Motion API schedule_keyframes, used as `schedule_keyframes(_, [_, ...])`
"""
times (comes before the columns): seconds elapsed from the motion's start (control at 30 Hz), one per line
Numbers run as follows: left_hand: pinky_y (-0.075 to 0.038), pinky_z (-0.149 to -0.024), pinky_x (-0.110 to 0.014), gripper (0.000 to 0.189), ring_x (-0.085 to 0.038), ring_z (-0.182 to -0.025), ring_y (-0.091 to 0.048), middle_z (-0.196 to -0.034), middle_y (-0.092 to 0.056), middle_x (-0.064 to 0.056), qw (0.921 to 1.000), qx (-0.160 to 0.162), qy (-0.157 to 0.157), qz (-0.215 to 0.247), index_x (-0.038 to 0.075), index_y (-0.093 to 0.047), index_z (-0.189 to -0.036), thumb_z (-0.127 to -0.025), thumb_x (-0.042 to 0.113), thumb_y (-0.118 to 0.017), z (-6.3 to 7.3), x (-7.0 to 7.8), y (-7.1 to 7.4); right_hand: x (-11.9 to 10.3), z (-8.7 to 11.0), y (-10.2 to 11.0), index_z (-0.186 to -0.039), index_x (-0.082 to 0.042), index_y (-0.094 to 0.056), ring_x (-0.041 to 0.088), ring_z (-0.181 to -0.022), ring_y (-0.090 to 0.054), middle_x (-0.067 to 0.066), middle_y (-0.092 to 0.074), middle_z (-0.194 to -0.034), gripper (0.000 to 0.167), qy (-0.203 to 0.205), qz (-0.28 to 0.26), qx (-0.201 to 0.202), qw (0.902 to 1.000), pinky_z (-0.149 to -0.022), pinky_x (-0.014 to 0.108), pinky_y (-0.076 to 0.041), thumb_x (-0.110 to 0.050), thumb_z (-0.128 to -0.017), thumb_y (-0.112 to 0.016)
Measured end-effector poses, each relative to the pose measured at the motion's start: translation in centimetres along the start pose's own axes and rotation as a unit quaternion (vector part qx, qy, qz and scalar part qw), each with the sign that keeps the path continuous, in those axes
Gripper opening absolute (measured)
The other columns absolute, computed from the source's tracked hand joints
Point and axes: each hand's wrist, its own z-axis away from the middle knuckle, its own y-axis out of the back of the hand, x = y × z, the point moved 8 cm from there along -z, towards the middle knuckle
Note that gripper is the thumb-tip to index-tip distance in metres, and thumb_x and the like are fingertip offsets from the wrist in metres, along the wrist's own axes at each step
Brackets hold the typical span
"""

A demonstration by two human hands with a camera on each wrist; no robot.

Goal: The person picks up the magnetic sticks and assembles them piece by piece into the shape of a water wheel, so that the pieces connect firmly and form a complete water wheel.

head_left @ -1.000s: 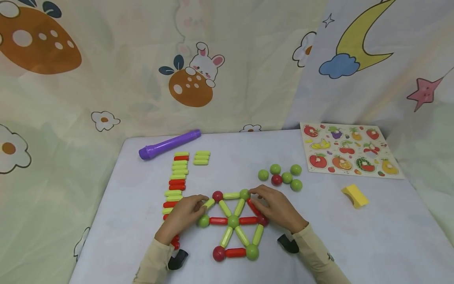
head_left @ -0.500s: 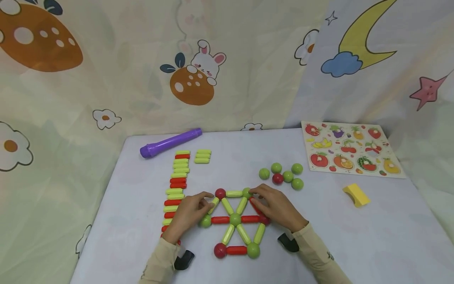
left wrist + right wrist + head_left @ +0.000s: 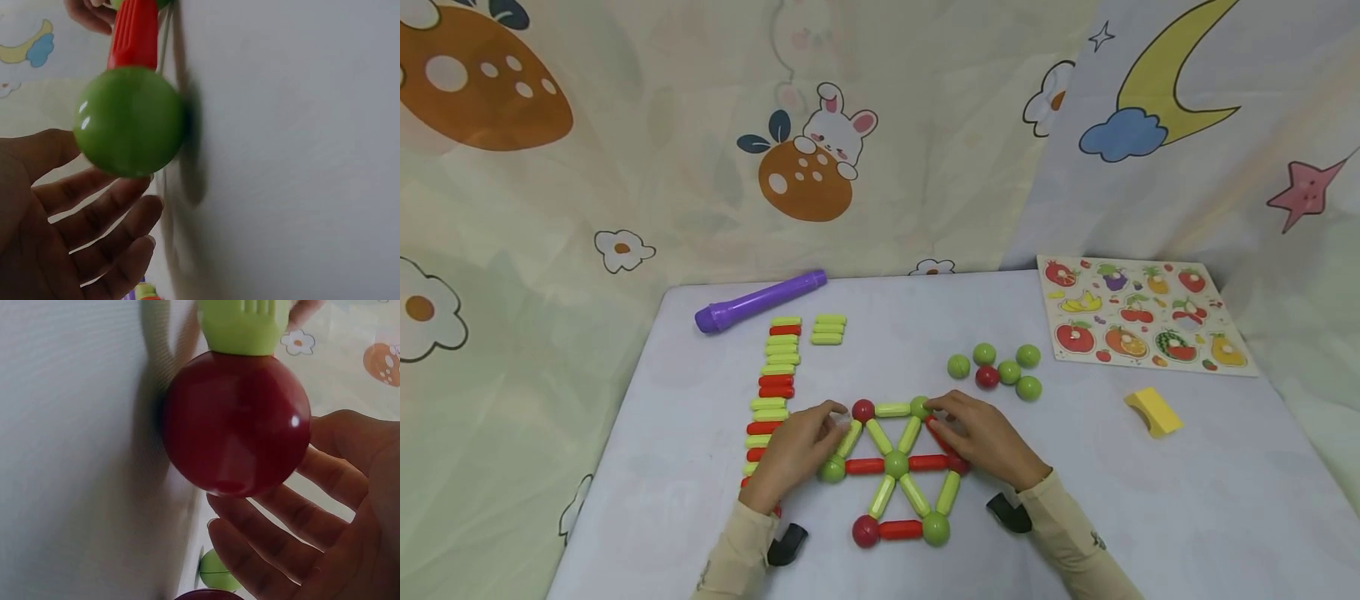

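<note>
A flat wheel of magnetic balls and sticks lies on the white table, around a green centre ball (image 3: 897, 465). My left hand (image 3: 797, 450) is at its upper left side, fingertips beside a yellow-green stick (image 3: 850, 439) that joins a red ball (image 3: 863, 410) to a green ball (image 3: 832, 469). In the left wrist view that green ball (image 3: 130, 122) hides part of the loosely spread fingers. My right hand (image 3: 988, 437) touches the upper right green ball (image 3: 920, 407), its thumb along a red stick (image 3: 937, 432). A red ball (image 3: 237, 424) covers some of its fingertips in the right wrist view.
A column of red and yellow-green sticks (image 3: 777, 381) runs down the left, partly under my left hand. Three more sticks (image 3: 828, 330) and a purple tube (image 3: 760, 302) lie behind. Loose balls (image 3: 1008, 372), a fruit board (image 3: 1142, 317) and a yellow block (image 3: 1153, 412) are at right.
The upper left yellow-green stick has swung in to line up between the red and green balls. My left fingers have eased off it; my right hand stays in place.
</note>
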Motion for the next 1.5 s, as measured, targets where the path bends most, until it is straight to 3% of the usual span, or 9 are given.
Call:
schedule_keyframes(0.13, [-0.053, -0.073, -0.031, 0.03, -0.015, -0.085, -0.058, -0.097, -0.062, 0.0, 0.9982, 0.043, -0.014, -0.039, 0.014, -0.063, -0.119, -0.091, 0.026, -0.066, -1.2, 0.2, 1.3, 0.0, 0.0, 0.0, -0.118, -0.017, -0.065, 0.007, -0.091, -0.06, -0.008, -0.064, -0.109, 0.029, -0.001, 0.0, -0.001, 1.0, -0.08, 0.03, -0.054, -0.02, -0.089, -0.069])
schedule_keyframes(0.23, [-0.049, -0.092, -0.042, 0.038, -0.026, -0.111, -0.055, -0.121, -0.059, -0.009, 0.995, 0.058, -0.029, -0.076, 0.011, -0.059, -0.127, -0.092, 0.025, -0.065, -2.5, 0.3, 2.0, 0.0, 0.0, 0.0, -0.118, -0.016, -0.065, 0.007, -0.091, -0.06, -0.008, -0.064, -0.109, 0.029, 0.0, 0.0, -0.001, 1.0, -0.08, 0.03, -0.054, -0.019, -0.089, -0.068])
schedule_keyframes(0.37, [-0.038, -0.104, -0.052, 0.047, -0.037, -0.131, -0.04, -0.142, -0.046, -0.017, 0.9916, 0.054, -0.028, -0.114, 0.008, -0.051, -0.136, -0.093, 0.025, -0.062, -4.6, 0.1, 2.8, -0.1, 0.0, 0.1, -0.118, -0.016, -0.065, 0.007, -0.091, -0.06, -0.007, -0.064, -0.108, 0.029, 0.001, -0.002, 0.0, 1.0, -0.079, 0.03, -0.054, -0.019, -0.089, -0.068])
schedule_keyframes(0.57, [-0.027, -0.109, -0.057, 0.053, -0.045, -0.14, -0.023, -0.152, -0.032, -0.02, 0.9874, 0.031, -0.005, -0.155, 0.004, -0.042, -0.142, -0.095, 0.024, -0.058, -6.9, -0.3, 2.8, -0.2, 0.1, 0.0, -0.117, -0.016, -0.065, 0.008, -0.091, -0.06, -0.007, -0.064, -0.107, 0.028, 0.004, -0.011, -0.001, 0.9999, -0.079, 0.03, -0.054, -0.02, -0.089, -0.069])
schedule_keyframes(0.77, [-0.026, -0.11, -0.057, 0.056, -0.045, -0.14, -0.023, -0.15, -0.034, -0.021, 0.9821, -0.004, 0.01, -0.188, 0.0, -0.038, -0.144, -0.097, 0.024, -0.056, -7.3, -0.5, 2.1, -0.1, 0.2, -0.2, -0.118, -0.017, -0.064, 0.009, -0.092, -0.061, -0.007, -0.064, -0.109, 0.029, 0.001, -0.004, -0.01, 0.9999, -0.08, 0.03, -0.054, -0.022, -0.09, -0.067])
schedule_keyframes(0.97, [-0.044, -0.095, -0.052, 0.046, -0.042, -0.117, -0.046, -0.131, -0.049, -0.023, 0.9743, 0.032, -0.013, -0.223, 0.0, -0.051, -0.132, -0.093, 0.022, -0.062, -7.8, 0.4, 2.5, 0.0, 0.2, 0.1, -0.118, -0.016, -0.064, 0.008, -0.093, -0.061, -0.007, -0.064, -0.108, 0.029, -0.003, 0.002, -0.008, 1.0, -0.08, 0.031, -0.054, -0.022, -0.09, -0.067])
schedule_keyframes(1.2, [-0.049, -0.073, -0.044, 0.03, -0.034, -0.089, -0.05, -0.107, -0.055, -0.022, 0.9673, 0.062, -0.017, -0.245, -0.002, -0.059, -0.113, -0.088, 0.012, -0.067, -8.0, 0.8, 2.8, 0.1, 0.2, 0.2, -0.118, -0.016, -0.064, 0.01, -0.093, -0.061, -0.006, -0.064, -0.109, 0.029, -0.007, -0.002, -0.009, 0.9999, -0.08, 0.031, -0.054, -0.022, -0.09, -0.068])
schedule_keyframes(1.37, [-0.051, -0.071, -0.041, 0.025, -0.031, -0.081, -0.054, -0.097, -0.061, -0.018, 0.9693, 0.045, -0.012, -0.241, 0.001, -0.061, -0.107, -0.086, 0.011, -0.07, -7.7, 0.7, 2.4, 0.2, 0.2, 0.3, -0.118, -0.017, -0.065, 0.009, -0.092, -0.06, -0.006, -0.064, -0.108, 0.029, -0.015, 0.003, -0.007, 0.9999, -0.079, 0.03, -0.054, -0.023, -0.09, -0.068])
schedule_keyframes(1.5, [-0.053, -0.075, -0.039, 0.029, -0.027, -0.08, -0.058, -0.097, -0.063, -0.014, 0.9794, 0.015, -0.006, -0.201, 0.001, -0.062, -0.111, -0.086, 0.012, -0.071, -6.9, 0.4, 1.9, 0.3, 0.1, 0.3, -0.118, -0.016, -0.065, 0.009, -0.092, -0.06, -0.006, -0.064, -0.108, 0.029, -0.019, 0.006, -0.01, 0.9998, -0.079, 0.031, -0.054, -0.023, -0.091, -0.067])
